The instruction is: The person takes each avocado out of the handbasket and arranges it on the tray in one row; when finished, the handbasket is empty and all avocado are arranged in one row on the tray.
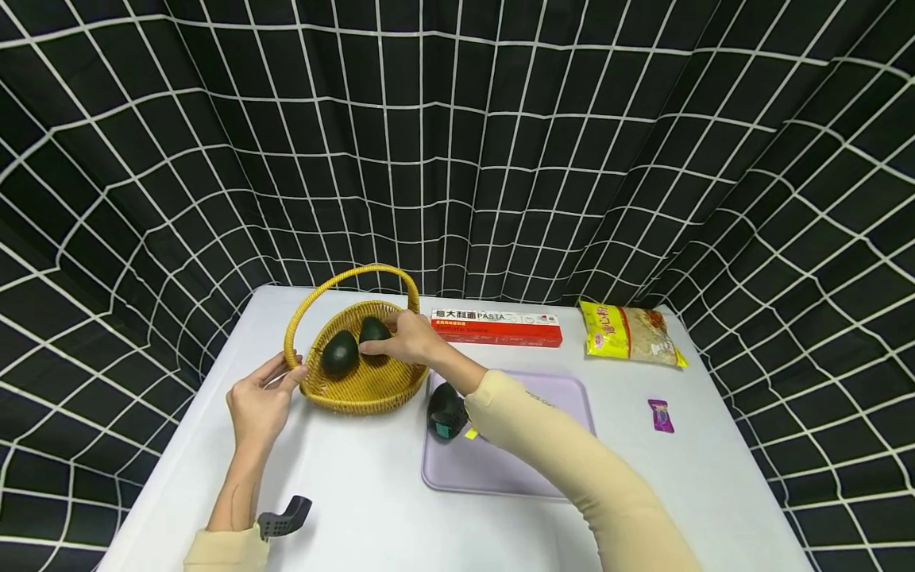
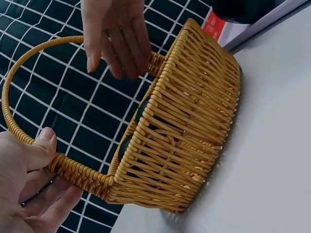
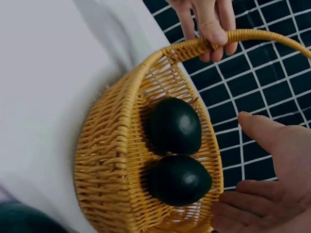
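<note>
A yellow wicker basket [image 1: 372, 395] with a tall hoop handle [image 1: 343, 276] stands at the left of the table. My left hand [image 1: 260, 400] pinches the foot of the handle between thumb and fingers; the left wrist view shows this hand [image 2: 29, 179] at the handle's base. Two dark green avocados [image 3: 176, 125] lie side by side inside the basket. Over the basket's right side is my right hand [image 1: 410, 339], nearest the right avocado [image 3: 181, 180]. In the right wrist view its fingers [image 3: 252, 199] are extended, apart from both avocados, with nothing in the palm.
A lilac tray [image 1: 457, 481] is right of the basket, partly under my right sleeve, with a dark rounded thing [image 1: 443, 397] over its left edge. Behind are a red and white pasta box [image 1: 496, 328] and a yellow food bag [image 1: 629, 334]. A small purple packet [image 1: 661, 415] lies right.
</note>
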The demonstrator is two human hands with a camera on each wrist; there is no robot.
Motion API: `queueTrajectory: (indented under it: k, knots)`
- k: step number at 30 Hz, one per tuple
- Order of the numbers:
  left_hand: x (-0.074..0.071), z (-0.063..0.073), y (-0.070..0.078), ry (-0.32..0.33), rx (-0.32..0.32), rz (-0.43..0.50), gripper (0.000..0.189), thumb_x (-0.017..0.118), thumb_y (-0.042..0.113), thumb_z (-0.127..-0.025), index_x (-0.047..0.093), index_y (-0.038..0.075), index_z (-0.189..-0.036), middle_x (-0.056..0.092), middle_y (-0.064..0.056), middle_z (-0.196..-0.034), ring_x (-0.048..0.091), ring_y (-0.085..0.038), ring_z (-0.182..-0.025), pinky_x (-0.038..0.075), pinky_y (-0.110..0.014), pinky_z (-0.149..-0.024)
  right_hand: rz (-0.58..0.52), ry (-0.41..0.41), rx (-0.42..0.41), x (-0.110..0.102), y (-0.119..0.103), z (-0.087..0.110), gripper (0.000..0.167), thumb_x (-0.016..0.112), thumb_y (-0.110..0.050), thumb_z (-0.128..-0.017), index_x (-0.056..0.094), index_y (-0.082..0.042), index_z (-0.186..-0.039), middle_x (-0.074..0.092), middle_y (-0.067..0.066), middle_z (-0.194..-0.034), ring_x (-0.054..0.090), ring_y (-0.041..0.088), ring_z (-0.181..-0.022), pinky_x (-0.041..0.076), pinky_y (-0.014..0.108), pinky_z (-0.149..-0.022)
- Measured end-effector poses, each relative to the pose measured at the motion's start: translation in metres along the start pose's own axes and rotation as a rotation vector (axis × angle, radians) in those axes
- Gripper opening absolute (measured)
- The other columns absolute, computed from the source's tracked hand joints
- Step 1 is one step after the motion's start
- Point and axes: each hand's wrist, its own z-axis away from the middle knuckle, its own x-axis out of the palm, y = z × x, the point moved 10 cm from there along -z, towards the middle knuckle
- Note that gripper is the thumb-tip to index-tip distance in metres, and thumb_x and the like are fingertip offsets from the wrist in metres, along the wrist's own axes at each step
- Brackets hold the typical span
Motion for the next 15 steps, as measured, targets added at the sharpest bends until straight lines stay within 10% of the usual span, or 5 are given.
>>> queueTrajectory:
  k: [15]
  knots:
    - [-0.002,0.002,0.002,0.023,0.009,-0.024,0.042,0.085,0.018,-0.09,0.074,0.006,-0.128,0.078,-0.014,-0.114,0.066,0.014,-0.086,0.053,-0.001,-0.073,0.053,0.013,0.037,0.011,-0.002,-0.025,0.078,0.081,-0.047,-0.09,0.056,-0.003,-0.149,0.06,0.014,-0.151,0.054,0.028,-0.141,0.052,0.04,-0.114]
